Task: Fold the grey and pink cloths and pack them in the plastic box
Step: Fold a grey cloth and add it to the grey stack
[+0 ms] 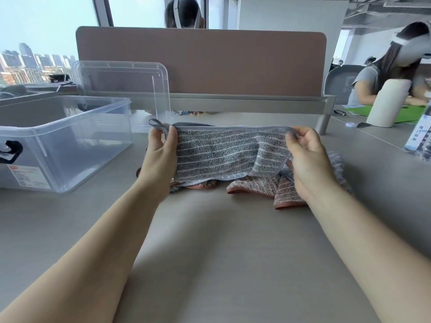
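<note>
Now pinching grey cloth point(221, 155) at its top corners with left hand point(161, 157) and right hand point(310, 162), stretched between them above the table point(221, 252). Under it, pink cloth point(256, 186), crumpled. Left, nearby, open box point(70, 123); lid point(123, 82) upright behind.

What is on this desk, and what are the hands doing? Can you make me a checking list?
Surface: grey desk, cloths lying in the middle.
Job's things: grey cloth held up, not folded; pink cloth crumpled on the desk beneath it; plastic box at left, open, no cloth inside.
Clutter: clear lid standing against the divider; white cylinder and bottle at right.
Hands: left hand and right hand each pinch a top corner of the grey cloth.
Cables: nothing seen.
Surroundings: brown divider behind, another person seated at right, windows with city view.
</note>
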Demonstrator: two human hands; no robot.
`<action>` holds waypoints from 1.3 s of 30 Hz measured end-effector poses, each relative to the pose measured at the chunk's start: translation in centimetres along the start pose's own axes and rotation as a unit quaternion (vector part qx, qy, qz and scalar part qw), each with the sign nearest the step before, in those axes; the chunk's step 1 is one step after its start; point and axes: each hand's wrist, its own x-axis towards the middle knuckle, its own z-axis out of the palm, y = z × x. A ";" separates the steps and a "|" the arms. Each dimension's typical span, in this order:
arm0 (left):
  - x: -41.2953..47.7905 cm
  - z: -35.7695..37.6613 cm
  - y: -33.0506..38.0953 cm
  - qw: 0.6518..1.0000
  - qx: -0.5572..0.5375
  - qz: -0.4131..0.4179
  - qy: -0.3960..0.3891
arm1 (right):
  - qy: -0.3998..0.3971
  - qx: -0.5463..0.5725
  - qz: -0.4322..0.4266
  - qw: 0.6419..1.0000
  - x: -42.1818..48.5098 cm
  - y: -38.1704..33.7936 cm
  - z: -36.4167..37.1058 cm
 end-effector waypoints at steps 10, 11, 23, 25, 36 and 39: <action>1.0 -0.3 -2.3 0.943 0.312 0.036 0.113 | 0.007 -0.214 0.017 0.977 -1.0 1.0 1.0; 1.5 -0.9 -2.6 0.937 0.332 0.022 0.108 | -0.016 -0.249 0.014 0.968 -0.9 1.2 0.7; 1.1 -1.2 -1.1 0.930 0.367 0.010 -0.017 | -0.188 -0.372 0.042 0.908 -1.6 0.5 0.7; 0.8 -0.9 -0.9 0.930 0.362 0.053 -0.017 | -0.212 -0.373 0.058 0.901 -1.4 0.6 0.7; 0.9 -1.3 -0.4 0.975 0.196 0.104 -0.007 | -0.176 -0.088 0.096 0.976 -0.6 -0.3 -0.2; 0.6 -1.4 -0.1 0.980 0.170 0.095 -0.041 | -0.210 -0.030 0.134 0.968 -0.6 -0.7 -0.5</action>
